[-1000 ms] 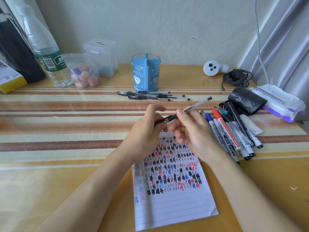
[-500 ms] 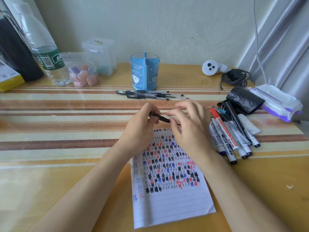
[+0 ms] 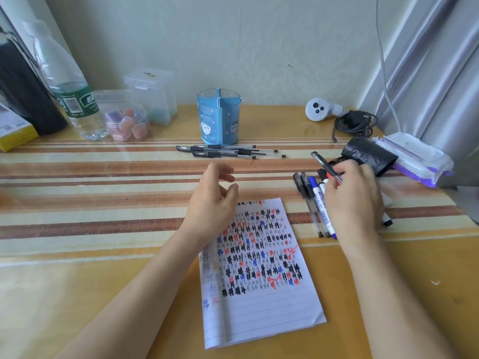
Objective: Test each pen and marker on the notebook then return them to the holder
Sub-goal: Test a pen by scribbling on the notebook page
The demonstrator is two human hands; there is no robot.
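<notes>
A glossy yellow table [image 3: 77,294] with brown and cream stripes is carrying a lined white notebook [image 3: 259,281] at the front, with a heap of markers and pens [image 3: 319,200] lying just right of it. A round blue plastic pen holder [image 3: 219,117] is standing at the back, and black gel pens [image 3: 228,152] are lying just before it. A clear water bottle [image 3: 75,99] and a clear tub of coloured blocks [image 3: 127,123] are standing at the back left.

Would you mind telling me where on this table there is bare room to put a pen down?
Free: the striped table left of the notebook, in front of the bottle; also the front right corner, right of the notebook. Crowded: the markers, pouch and wipes round the right hand holding a pen.
</notes>
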